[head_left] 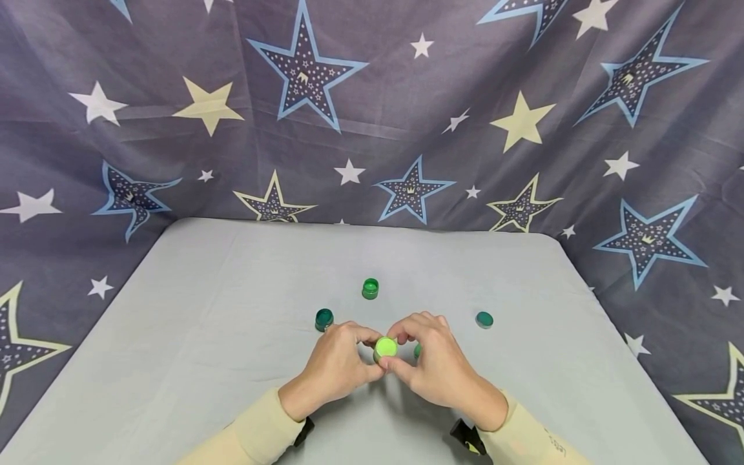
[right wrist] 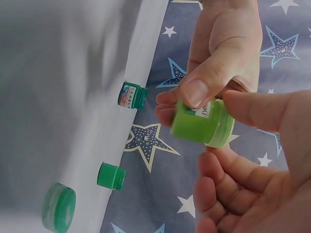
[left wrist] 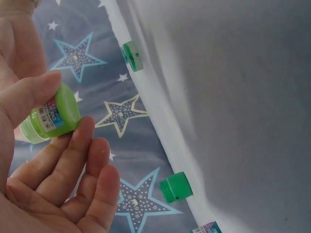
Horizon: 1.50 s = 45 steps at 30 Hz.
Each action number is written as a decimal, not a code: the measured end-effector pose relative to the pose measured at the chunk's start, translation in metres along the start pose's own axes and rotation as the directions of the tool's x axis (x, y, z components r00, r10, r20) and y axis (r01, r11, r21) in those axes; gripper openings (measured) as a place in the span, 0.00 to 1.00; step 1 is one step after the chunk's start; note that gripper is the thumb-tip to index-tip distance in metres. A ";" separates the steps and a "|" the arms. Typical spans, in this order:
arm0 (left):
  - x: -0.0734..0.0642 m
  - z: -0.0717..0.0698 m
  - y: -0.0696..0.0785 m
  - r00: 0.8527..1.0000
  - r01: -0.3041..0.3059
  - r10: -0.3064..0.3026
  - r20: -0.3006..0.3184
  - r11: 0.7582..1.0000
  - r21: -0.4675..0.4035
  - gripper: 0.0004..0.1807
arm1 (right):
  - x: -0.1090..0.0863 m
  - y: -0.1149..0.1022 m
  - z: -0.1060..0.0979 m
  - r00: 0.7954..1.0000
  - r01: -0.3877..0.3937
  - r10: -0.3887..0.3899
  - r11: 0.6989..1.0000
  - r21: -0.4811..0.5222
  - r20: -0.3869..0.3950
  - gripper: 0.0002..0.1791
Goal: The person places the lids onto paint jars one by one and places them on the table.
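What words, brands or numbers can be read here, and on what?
"deli", upside down: lime-green paint jar.
"水粉": same jar; finer print blurred.
Label on dark green jar: too small to read.
Script on right sleeve: too small to read.

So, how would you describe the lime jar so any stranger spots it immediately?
Find the pale table, then the left hand and right hand above it. Held between them, the lime jar is brighter and yellower than the teal jar and green jar beyond.
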<state>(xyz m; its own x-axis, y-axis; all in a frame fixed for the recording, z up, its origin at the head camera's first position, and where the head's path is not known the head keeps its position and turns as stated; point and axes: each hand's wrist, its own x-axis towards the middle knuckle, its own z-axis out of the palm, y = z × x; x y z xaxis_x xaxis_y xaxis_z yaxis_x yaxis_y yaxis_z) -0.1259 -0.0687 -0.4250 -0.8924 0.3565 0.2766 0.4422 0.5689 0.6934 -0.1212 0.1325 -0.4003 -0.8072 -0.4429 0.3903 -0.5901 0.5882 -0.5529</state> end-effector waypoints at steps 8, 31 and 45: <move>0.000 0.000 0.001 1.000 -0.004 0.004 -0.019 1.000 -0.021 0.13 | 0.000 0.002 0.004 0.999 0.016 -0.018 0.999 -0.048 -0.048 0.19; -0.001 0.001 0.003 0.999 -0.027 0.026 -0.034 0.999 -0.024 0.11 | 0.001 0.004 0.000 0.997 0.039 -0.037 0.999 0.032 -0.064 0.21; 0.000 0.002 0.001 0.999 -0.039 0.038 -0.020 0.999 -0.020 0.12 | 0.000 0.002 -0.003 0.997 0.064 -0.067 0.991 0.121 0.023 0.24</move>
<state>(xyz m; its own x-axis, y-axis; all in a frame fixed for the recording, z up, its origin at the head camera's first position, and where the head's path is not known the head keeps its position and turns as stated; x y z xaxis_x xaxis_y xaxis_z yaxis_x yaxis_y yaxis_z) -0.1250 -0.0666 -0.4252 -0.8766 0.3627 0.3163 0.4743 0.5400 0.6953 -0.1226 0.1357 -0.3990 -0.7649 -0.4970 0.4096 -0.6346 0.4726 -0.6115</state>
